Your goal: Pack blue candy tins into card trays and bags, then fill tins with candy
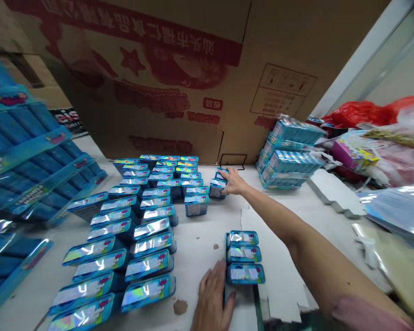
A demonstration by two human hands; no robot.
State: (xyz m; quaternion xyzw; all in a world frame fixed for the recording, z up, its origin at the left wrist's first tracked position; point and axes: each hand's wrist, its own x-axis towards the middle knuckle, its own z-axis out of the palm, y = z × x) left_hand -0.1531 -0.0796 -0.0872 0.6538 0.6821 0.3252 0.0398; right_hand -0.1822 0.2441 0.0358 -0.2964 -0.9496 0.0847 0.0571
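My right hand (232,180) reaches to the back of the table, its fingers closed around small blue boxes (216,187) standing there. At the front, my left hand (214,296) lies along the left wall of a narrow display tray (241,294), fingers outside and thumb over the wall. Three blue boxes (244,253) stand in a column at the far end of this tray. Left of it, several more blue boxes (153,264) with shiny, colourful tops stand upright in loose rows. Exactly how the right fingertips sit on the boxes is partly hidden.
A large brown carton (179,92) walls off the back. Filled blue display trays (37,156) are stacked at left, and wrapped box stacks (290,154) stand back right. Flat white card (276,266) lies under my right arm. Red plastic bags (365,112) and wrapping crowd the right side.
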